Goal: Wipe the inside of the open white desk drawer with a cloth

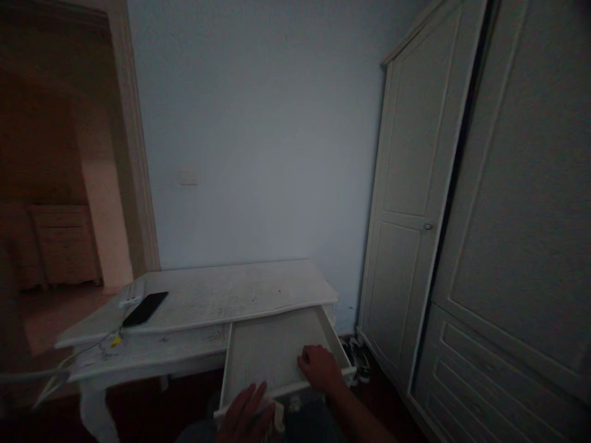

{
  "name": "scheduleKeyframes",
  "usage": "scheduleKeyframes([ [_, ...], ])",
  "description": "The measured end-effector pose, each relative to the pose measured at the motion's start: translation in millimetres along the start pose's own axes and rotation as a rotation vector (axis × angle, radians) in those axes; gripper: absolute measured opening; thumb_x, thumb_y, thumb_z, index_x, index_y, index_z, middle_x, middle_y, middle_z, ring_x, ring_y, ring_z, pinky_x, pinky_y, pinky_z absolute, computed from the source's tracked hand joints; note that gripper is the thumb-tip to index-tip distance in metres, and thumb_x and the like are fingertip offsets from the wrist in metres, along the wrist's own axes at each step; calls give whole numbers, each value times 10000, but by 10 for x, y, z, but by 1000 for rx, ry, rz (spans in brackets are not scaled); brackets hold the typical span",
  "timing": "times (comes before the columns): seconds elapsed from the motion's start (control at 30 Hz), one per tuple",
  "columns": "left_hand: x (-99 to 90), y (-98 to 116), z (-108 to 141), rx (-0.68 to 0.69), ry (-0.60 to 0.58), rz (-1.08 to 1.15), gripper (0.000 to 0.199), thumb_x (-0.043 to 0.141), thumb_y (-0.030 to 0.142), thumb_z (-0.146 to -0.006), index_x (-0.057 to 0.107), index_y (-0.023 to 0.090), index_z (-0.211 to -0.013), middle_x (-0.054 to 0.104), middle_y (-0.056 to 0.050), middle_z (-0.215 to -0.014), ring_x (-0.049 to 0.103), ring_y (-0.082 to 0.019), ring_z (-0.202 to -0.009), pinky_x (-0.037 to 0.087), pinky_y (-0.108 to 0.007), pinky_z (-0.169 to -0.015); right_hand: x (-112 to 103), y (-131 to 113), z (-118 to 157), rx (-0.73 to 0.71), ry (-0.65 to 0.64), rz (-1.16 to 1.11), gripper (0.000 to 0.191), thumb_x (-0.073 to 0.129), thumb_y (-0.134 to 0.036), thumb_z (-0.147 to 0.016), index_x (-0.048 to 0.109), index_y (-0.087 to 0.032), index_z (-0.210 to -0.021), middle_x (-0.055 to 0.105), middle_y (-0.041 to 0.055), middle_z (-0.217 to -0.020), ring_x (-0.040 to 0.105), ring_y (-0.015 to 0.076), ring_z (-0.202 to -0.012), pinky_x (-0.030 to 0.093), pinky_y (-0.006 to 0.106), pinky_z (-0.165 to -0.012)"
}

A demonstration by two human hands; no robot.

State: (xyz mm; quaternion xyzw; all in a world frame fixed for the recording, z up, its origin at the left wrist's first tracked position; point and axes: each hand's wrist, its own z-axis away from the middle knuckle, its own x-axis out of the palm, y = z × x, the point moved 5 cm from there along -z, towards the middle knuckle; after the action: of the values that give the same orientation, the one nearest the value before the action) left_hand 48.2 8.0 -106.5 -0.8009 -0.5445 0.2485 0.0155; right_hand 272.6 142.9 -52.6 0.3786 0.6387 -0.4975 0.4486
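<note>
A white drawer (pixel 270 351) is pulled out from the desk (pixel 240 286), and its bare bottom shows. My left hand (pixel 247 413) is over the near left part of the drawer front, fingers stretched out and slightly apart. Beside and partly under it is a pale, crumpled thing (pixel 279 416), perhaps cloth; the dim light hides its kind. My right hand (pixel 318 366) is above the drawer's near right part, with curled fingers closed. Whatever it holds, if anything, cannot be made out.
A dark phone (pixel 146 309) lies on the desk's left side by a small white object (pixel 132 294) and a cable (pixel 55 369). Shoes (pixel 360 360) sit on the floor right of the drawer. A tall wardrobe (pixel 406 246) stands at right, a doorway at left.
</note>
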Motion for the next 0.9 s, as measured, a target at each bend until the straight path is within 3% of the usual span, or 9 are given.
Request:
scheduleKeyframes([
  [0.13,72,328,-492,70,57,82,292,523,297,-1053,752,392,-1208,796,46,-1235,700,-127,-1185,421,-292,-1206,-3,-6,5,-7,1,11,283,551,-383,-993,788,-228,-983,801,99,-1021,730,248,-989,446,309,-807],
  [0.23,139,490,-583,123,54,120,246,558,295,-1045,754,368,-1173,769,34,-1306,669,-130,-1258,379,-325,-1246,-16,-11,18,-13,3,22,287,546,-382,-998,787,-227,-984,802,96,-1018,729,249,-991,443,311,-805],
  [0.33,83,353,-363,87,153,171,215,565,309,-1039,771,336,-1096,707,15,-1427,601,-166,-1378,328,-375,-1287,-23,-12,24,-20,3,21,283,555,-391,-997,786,-229,-982,802,88,-1013,728,247,-988,441,311,-804],
  [0.47,8,36,107,172,-9,98,314,541,312,-1036,721,381,-1283,603,23,-1563,550,-189,-1444,334,-379,-1289,-30,-12,28,-22,8,2,280,562,-395,-992,789,-230,-996,802,90,-1026,726,246,-1004,438,308,-813],
  [0.6,-228,-394,334,-148,-74,105,536,561,405,-963,553,491,-1492,600,15,-1563,599,-291,-1396,490,-489,-1194,-43,-28,41,-23,3,-13,281,569,-401,-986,795,-233,-975,806,90,-1011,732,244,-987,439,303,-804],
  [0.7,-446,-777,190,-459,-108,70,727,543,328,-932,344,572,-1587,463,44,-1666,597,-379,-1380,570,-613,-1076,-53,-43,46,-18,-2,-15,282,569,-400,-983,798,-237,-971,808,91,-1007,734,245,-980,443,306,-802],
  [0.77,-564,-1077,-18,-711,-86,40,826,515,267,-941,174,481,-1662,352,14,-1724,501,-363,-1469,531,-613,-1131,-58,-53,45,-15,-9,-12,283,573,-404,-979,800,-234,-972,808,97,-1016,735,250,-983,446,311,-804],
  [0.83,-554,-1306,-263,-875,-137,18,746,505,214,-941,286,331,-1645,318,-51,-1734,433,-318,-1524,446,-542,-1227,-60,-59,44,-11,-16,-8,288,575,-406,-976,801,-227,-978,807,107,-1025,736,258,-989,449,316,-803],
  [0.9,-375,-1417,-476,-937,-332,0,629,550,147,-890,504,231,-1511,393,-101,-1696,468,-310,-1500,439,-465,-1235,-63,-63,44,-9,-23,-2,292,575,-405,-976,801,-221,-979,805,112,-1022,737,261,-991,452,318,-801],
])
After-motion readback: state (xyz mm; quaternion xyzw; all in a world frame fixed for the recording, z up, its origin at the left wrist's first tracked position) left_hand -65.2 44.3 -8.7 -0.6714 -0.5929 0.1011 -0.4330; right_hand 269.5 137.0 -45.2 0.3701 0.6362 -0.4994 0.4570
